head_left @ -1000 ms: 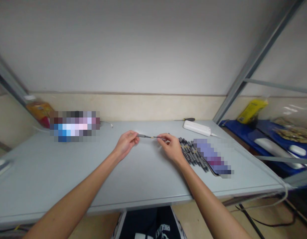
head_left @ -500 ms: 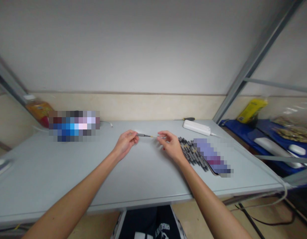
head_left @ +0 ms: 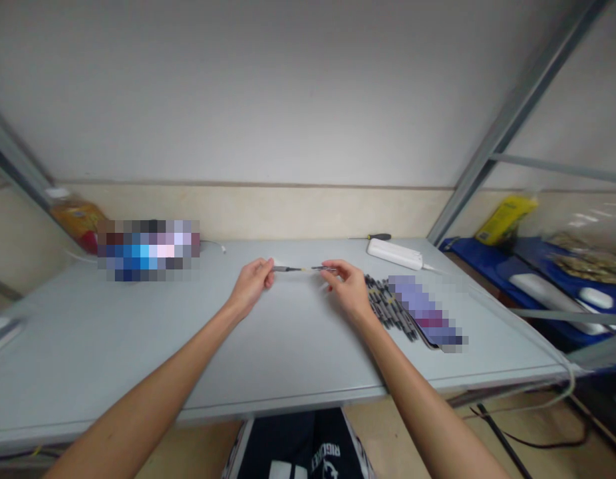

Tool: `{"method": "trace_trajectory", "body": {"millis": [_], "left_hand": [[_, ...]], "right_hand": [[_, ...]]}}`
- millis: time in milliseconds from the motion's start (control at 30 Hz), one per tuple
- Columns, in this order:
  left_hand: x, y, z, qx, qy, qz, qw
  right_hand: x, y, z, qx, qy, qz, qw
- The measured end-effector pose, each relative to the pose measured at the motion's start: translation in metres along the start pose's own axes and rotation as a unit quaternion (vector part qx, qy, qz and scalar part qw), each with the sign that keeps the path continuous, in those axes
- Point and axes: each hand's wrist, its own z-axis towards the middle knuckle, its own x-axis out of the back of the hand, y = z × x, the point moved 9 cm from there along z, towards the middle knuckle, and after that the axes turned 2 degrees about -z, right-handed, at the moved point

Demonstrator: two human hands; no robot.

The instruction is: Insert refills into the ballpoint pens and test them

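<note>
My left hand [head_left: 253, 285] is closed, pinching a slim grey pen [head_left: 287, 269] between thumb and fingers. The pen lies level just above the table, its narrow, yellowish end pointing right. My right hand [head_left: 348, 286] is closed too, its fingertips on a small dark piece that looks like a pen cap [head_left: 316, 268]. A short gap separates this piece from the pen's end, and the two are roughly in line. Right beside my right hand, several grey pens [head_left: 395, 313] lie side by side on the table.
A blurred-out flat object [head_left: 422, 309] lies against the pens. Behind are a white power strip [head_left: 394, 254] with its cable and a screwdriver [head_left: 380, 237]. At the back left stand an orange bottle [head_left: 81, 219] and a pixelated item [head_left: 148, 251]. Metal posts [head_left: 480, 159] flank the table [head_left: 268, 359].
My right hand has shifted slightly right, and the dark piece in its fingers now shows more clearly, turned in line with the pen. My left hand has stayed nearly in place.
</note>
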Motion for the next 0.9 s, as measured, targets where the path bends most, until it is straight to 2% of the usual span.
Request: {"method": "trace_trajectory", "body": {"millis": [233,400,900], "left_hand": [[0.005,-0.002,0.001,0.039,0.036,-0.121,0.991],[0.009,-0.004,0.002,0.049,0.055,-0.148,0.986],[0.005,-0.002,0.003,0.039,0.04,-0.144,0.988]], "right_hand": [[0.014,0.006,0.001,-0.05,0.072,0.122,0.989],[0.024,0.014,0.001,-0.08,0.126,0.201,0.968],[0.016,0.013,0.002,-0.08,0.093,0.192,0.974]]}}
